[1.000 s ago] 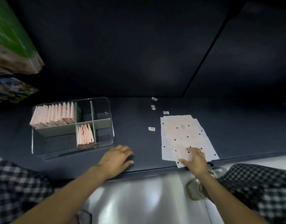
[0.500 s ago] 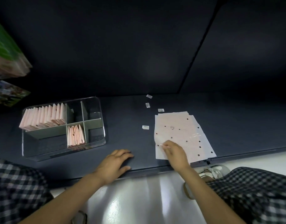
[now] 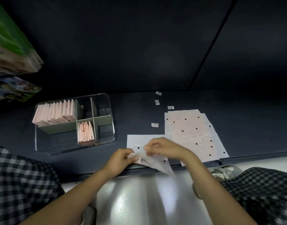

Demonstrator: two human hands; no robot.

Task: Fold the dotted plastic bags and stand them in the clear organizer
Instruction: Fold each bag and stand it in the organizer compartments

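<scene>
A dotted bag (image 3: 153, 157) is pinched between both hands, left (image 3: 121, 158) and right (image 3: 164, 147), at the near edge of a dark shelf (image 3: 136, 111). More bags (image 3: 190, 132) are stacked just right; the organizer (image 3: 74, 124), partly filled, is set well left. A pale glossy floor (image 3: 147, 197) is seen below.

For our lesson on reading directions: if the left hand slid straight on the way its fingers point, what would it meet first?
The left hand points right, toward the right hand. It would probably meet that hand first, across the dotted bag both pinch; depth is uncertain.
</scene>
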